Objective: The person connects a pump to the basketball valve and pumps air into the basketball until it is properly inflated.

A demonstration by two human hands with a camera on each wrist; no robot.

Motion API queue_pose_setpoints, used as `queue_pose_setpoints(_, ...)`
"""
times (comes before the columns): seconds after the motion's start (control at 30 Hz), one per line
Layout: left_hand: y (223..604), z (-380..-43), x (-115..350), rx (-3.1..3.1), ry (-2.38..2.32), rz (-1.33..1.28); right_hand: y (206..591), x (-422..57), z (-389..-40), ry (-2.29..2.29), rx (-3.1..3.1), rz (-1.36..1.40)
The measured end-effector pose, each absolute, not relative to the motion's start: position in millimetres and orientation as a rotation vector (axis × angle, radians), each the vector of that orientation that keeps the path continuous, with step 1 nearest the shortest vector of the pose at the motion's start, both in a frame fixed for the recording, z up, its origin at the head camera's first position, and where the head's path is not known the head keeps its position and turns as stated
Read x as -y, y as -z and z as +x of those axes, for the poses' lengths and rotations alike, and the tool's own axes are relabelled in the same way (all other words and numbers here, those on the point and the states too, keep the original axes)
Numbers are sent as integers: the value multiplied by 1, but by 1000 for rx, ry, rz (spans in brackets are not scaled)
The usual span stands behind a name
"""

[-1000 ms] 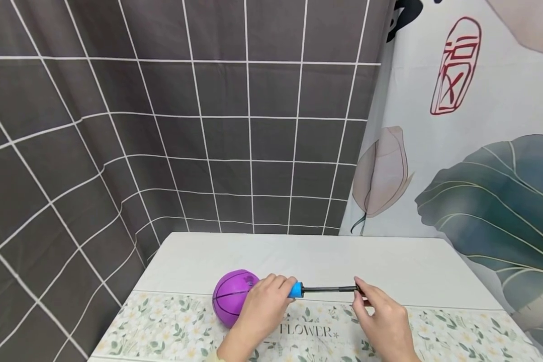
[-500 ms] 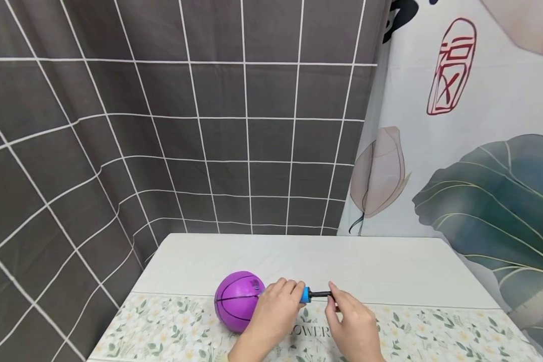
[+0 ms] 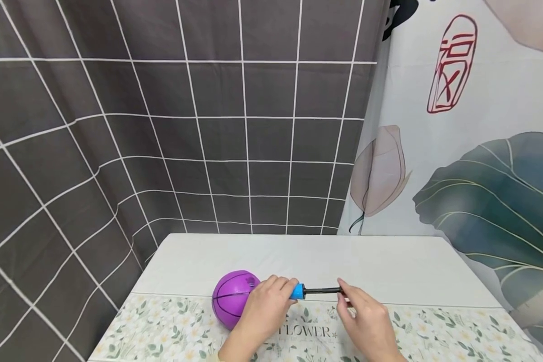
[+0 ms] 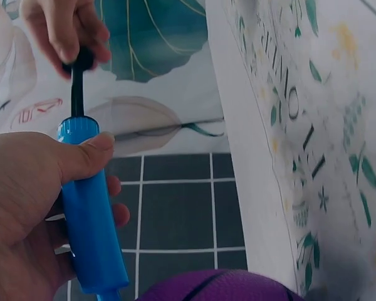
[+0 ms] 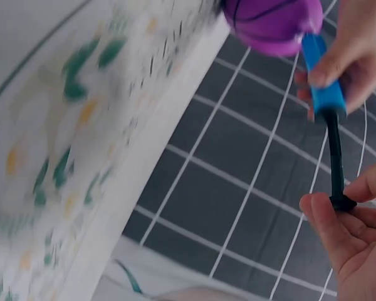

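Observation:
A purple ball with black basketball lines rests on the table's floral part. Just right of it, my left hand curls around the blue barrel of a hand pump, thumb along its upper end. The barrel's far end points at the ball, and in the right wrist view it meets the ball's side. From the barrel's other end a black rod sticks partway out. My right hand pinches the small black handle at the rod's tip between thumb and fingers.
The white table carries a floral band with "FLOWER" lettering along its near part. Behind it hangs a dark curtain with a white grid, and to the right a white curtain printed with leaves.
My right hand first pushed the rod leftward into the barrel, then drew it partway out to the right. The left hand, pump and ball shifted slightly right, then back left.

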State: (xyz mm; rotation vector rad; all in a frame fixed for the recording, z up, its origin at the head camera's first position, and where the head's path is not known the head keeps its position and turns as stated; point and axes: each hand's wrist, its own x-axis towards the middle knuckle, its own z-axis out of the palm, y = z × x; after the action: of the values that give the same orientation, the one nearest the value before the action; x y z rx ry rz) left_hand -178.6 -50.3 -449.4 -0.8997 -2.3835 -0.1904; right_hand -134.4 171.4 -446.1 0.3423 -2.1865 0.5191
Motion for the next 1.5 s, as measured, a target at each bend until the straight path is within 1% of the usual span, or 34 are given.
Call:
queue_pose_setpoints(0.23,445,-181,56,2428,212,-875,439,-192,-133,-535,2177,285)
queue_pose_setpoints(0.4,445,-180,55,2420,189,-874,441,-194,-134,-553,2154,296)
queue_pose_setpoints(0.57,445,-176,51,2422,168,-841,444,-183,-133,-550,2133,301)
queue_pose_setpoints(0.77,443,-171,38,2391,104,-832,447,-159,-132,-504,2148,287)
queue_pose_setpoints(0.93,446,-168,28,2323,71,-852,454,-141,-131,-479,2158,339)
queue_pose_setpoints(1.03,448,-167,26,2307,71,-870,457,-139,-131,-508,2153,376)
queue_pose_setpoints(1.27,450,-172,37,2315,142,-921,453,-155,-130,-555,2172,397)
queue_pose_setpoints(1.5,448,-176,52,2379,164,-850,443,-179,-132,-536,2152,341)
